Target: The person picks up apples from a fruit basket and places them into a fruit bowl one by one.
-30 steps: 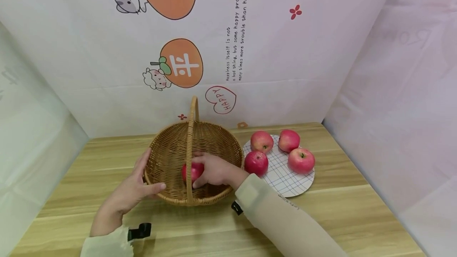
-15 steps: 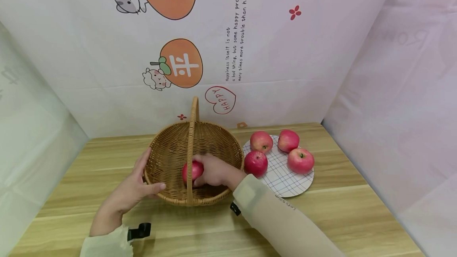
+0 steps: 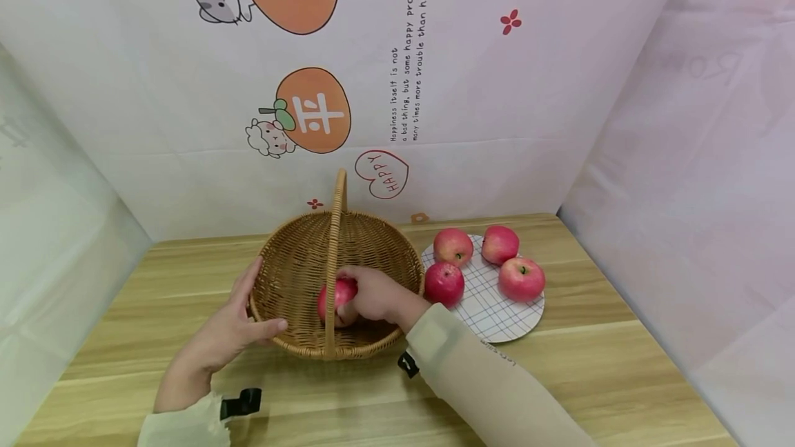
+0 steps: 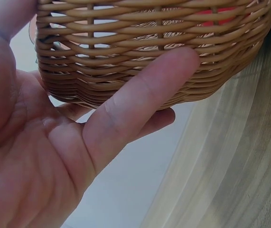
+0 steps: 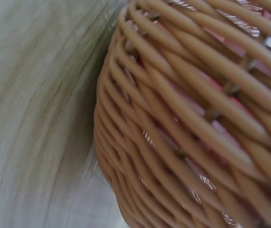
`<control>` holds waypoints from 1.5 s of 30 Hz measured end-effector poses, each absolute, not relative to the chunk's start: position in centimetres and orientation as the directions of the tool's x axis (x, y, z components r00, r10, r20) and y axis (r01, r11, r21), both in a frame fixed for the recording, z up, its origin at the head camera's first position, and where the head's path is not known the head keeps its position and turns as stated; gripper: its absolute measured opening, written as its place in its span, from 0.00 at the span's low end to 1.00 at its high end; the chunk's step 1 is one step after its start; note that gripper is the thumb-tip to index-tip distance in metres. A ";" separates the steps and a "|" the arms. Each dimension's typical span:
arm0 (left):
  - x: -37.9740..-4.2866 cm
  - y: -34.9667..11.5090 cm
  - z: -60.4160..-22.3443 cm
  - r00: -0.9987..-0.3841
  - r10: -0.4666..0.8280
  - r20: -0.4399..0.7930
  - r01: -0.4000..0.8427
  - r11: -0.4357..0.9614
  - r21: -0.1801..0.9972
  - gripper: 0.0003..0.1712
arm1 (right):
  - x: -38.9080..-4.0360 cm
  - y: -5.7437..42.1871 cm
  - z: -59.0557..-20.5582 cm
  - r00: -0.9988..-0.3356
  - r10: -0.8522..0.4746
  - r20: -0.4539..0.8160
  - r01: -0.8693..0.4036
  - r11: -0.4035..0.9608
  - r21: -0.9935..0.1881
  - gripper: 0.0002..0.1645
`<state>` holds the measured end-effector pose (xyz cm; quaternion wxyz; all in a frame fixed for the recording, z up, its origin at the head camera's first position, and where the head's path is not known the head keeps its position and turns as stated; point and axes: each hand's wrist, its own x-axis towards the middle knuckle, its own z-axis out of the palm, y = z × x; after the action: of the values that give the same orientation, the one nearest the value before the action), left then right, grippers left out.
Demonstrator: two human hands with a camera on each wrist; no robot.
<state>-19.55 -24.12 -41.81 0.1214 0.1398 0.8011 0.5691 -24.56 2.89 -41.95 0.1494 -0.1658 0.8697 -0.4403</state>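
Observation:
A brown wicker basket (image 3: pixel 292 254) with a tall arched handle stands on the table. Inside it lies a red apple (image 3: pixel 346 288), partly hidden by the handle; my right hand (image 3: pixel 375 295) reaches over the rim and holds its right side. My left hand (image 3: pixel 223 330) rests against the basket's left side with fingers extended. Close up in the left wrist view, a straight thumb (image 4: pixel 135 97) lies along the woven wall. The right wrist view has only the basket's outer weave (image 5: pixel 173 118), with red showing through gaps and the right hand out of sight.
Several red apples (image 3: pixel 522 279) sit on a round white plate (image 3: pixel 497 323) with blue grid lines, just right of the basket. A printed white cloth (image 3: pixel 472 123) hangs behind the wood-grain table (image 3: pixel 596 364), with white cloth at both sides.
The right hand's thumb and fingers have shifted slightly on the apple, which stays low in the basket. The left hand, basket and plated apples keep their places.

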 end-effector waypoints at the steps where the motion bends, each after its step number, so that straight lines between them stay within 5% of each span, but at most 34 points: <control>1: -19.5 -24.1 -41.8 -0.931 0.363 -0.035 0.086 0.314 0.945 0.68 | -24.6 2.9 -42.0 -0.900 -0.418 -0.127 -0.126 0.527 -0.840 0.38; 7: -19.5 -24.2 -41.7 -0.932 0.360 -0.034 0.095 0.336 0.937 0.68 | -24.5 3.0 -41.7 -0.883 -0.425 -0.197 0.030 0.370 -0.928 0.39; 23: -19.7 -24.3 -41.5 -0.933 0.358 -0.035 0.095 0.339 0.936 0.67 | -25.0 3.1 -41.1 -0.881 -0.407 -0.240 0.196 0.147 -0.969 0.33; 45: -19.8 -24.7 -41.9 -0.931 0.363 -0.046 0.054 0.261 0.964 0.66 | -24.8 4.7 -37.6 -0.880 -0.419 -0.223 0.271 -0.058 -0.961 0.33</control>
<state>-19.80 -24.71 -41.88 0.1300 0.1330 0.7835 0.5929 -24.85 4.65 -37.64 0.2380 -0.0574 0.6439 -0.7249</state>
